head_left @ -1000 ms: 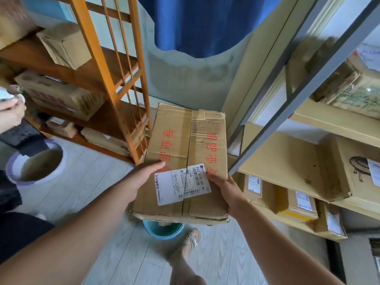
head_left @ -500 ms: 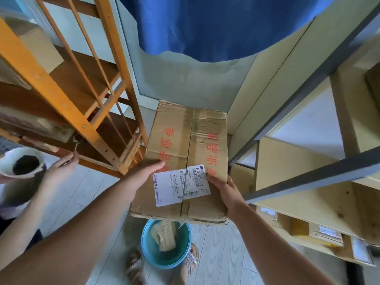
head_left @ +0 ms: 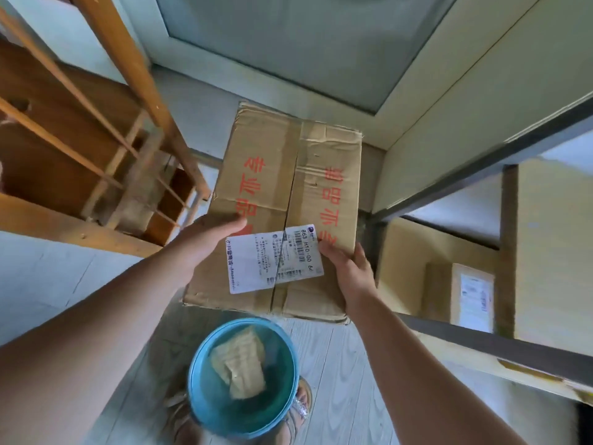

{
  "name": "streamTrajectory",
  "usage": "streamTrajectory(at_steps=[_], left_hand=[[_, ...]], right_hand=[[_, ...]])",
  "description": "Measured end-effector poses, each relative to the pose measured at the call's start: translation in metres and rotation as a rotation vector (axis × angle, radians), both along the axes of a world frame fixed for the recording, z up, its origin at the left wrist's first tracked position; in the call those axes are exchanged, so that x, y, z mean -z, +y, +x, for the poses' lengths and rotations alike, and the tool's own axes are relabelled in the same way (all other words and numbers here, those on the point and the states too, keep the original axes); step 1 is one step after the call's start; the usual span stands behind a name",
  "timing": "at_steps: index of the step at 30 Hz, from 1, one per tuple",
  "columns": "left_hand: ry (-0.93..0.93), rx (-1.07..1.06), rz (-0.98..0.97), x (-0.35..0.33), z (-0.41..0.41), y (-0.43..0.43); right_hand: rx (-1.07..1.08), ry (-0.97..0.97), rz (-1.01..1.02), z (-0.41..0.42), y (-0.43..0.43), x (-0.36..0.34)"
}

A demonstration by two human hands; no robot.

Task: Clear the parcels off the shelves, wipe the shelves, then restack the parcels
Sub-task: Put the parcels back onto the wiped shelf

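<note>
Both hands, left hand [head_left: 205,234] and right hand [head_left: 348,268], still grasp the box [head_left: 288,200]; view has dipped floorward, over the basin [head_left: 205,409], probably setting it down.

parcel storeroom | labelled parcel [head_left: 471,295] on metal shelving [head_left: 508,245] | wooden rack [head_left: 106,101]
</note>
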State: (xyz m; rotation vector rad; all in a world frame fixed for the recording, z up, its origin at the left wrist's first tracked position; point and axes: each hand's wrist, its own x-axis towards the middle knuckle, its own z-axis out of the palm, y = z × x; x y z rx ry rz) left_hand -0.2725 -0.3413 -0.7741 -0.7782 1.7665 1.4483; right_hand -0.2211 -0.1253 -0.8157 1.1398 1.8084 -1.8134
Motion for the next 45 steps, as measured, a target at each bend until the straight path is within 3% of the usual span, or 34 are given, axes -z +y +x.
streamTrajectory(at_steps=[11, 17, 21, 30, 45], left_hand=[[-0.002, 0.107, -0.006, 0.221, -0.036, 0.017], [0.001, 0.13, -0.062, 0.284, -0.037, 0.017], [0.05, 0.101, -0.047, 0.293, -0.034, 0.018], [0.028, 0.094, -0.302, 0.236, -0.024, 0.035], [0.163, 0.063, -0.164, -0.076, 0.06, 0.018]], right_hand=[[0.03, -0.092, 0.017, -0.021, 0.019, 0.202], [0.011, -0.08, 0.046, -0.012, 0.015, 0.267], [-0.035, -0.08, 0.071, -0.01, 0.018, 0.274], [-0.249, -0.25, 0.45, -0.025, -0.007, 0.207], [-0.368, -0.137, 0.383, 0.054, -0.032, -0.115]])
